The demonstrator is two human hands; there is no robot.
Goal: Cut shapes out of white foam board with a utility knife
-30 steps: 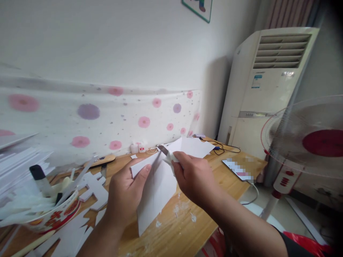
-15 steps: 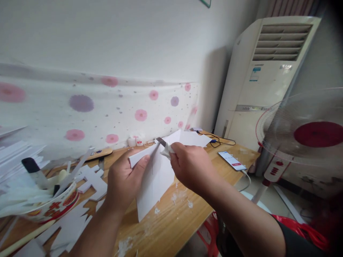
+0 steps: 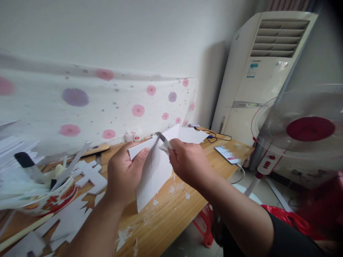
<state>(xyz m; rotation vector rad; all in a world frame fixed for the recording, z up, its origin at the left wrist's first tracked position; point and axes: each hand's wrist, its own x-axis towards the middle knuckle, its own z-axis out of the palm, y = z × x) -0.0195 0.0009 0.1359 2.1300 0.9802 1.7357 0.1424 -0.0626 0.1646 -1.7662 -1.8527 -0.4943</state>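
My left hand [image 3: 125, 171] grips the left edge of a white foam board piece [image 3: 154, 178], thumb on the near face and fingers behind it. The piece is folded or joined at an angle and stands upright on the wooden table [image 3: 150, 228]. My right hand [image 3: 187, 160] is closed around the white-wrapped end of a thin metal blade [image 3: 161, 136]. The blade's tip lies at the board's top edge, close to the inner corner. Another white panel [image 3: 191, 135] extends behind my right hand.
To the left, a patterned paper bowl [image 3: 53, 200] holds tools and scraps, with cut white pieces [image 3: 91, 176] around it. A phone [image 3: 227, 154] charges at the table's right edge. A fan [image 3: 308, 128] and an air conditioner [image 3: 254, 78] stand beyond. White shavings [image 3: 124, 235] litter the table.
The camera view has shifted slightly, so the scene sits a little higher and further left. My right hand has the blade tilted a bit differently at the board's top edge; both grips are unchanged.
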